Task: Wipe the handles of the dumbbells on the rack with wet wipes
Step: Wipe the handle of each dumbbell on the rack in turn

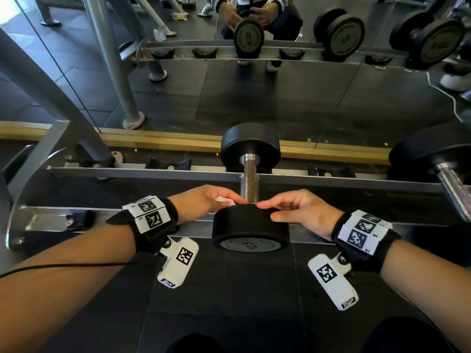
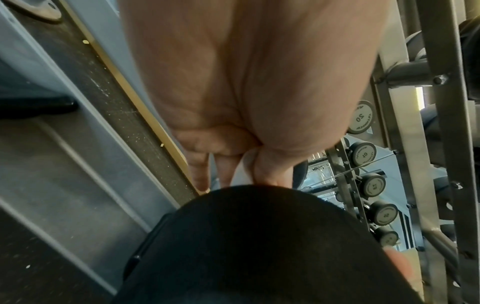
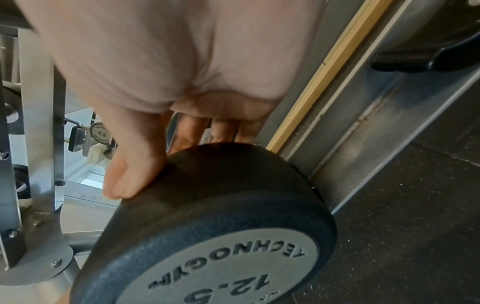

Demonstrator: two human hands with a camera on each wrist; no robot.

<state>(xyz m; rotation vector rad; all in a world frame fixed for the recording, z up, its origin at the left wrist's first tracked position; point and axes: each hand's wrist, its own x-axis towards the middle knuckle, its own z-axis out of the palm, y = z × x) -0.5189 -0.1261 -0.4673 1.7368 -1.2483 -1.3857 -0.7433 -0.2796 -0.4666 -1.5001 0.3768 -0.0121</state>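
Observation:
A black 12.5 dumbbell [image 1: 251,225] lies across the rack rails [image 1: 127,171], pointing away from me, with its steel handle [image 1: 249,184] bare. My left hand [image 1: 234,200] is at the near end of the handle, on its left, pinching a white wet wipe [image 1: 224,200] between thumb and fingers. The left wrist view shows that pinch on the wipe [image 2: 245,162] just above the near head [image 2: 259,246]. My right hand [image 1: 267,211] rests on the near head from the right. Its thumb [image 3: 124,181] lies on the rim and its fingers [image 3: 187,131] reach over the head [image 3: 221,226].
A larger dumbbell [image 1: 433,159] sits on the rack at the right edge. Empty black saddles [image 1: 169,164] [image 1: 331,170] flank the 12.5 one. A wall mirror [image 1: 254,98] stands behind the rack, and a grey frame post [image 1: 51,110] rises at left. Black rubber floor [image 1: 229,301] lies below.

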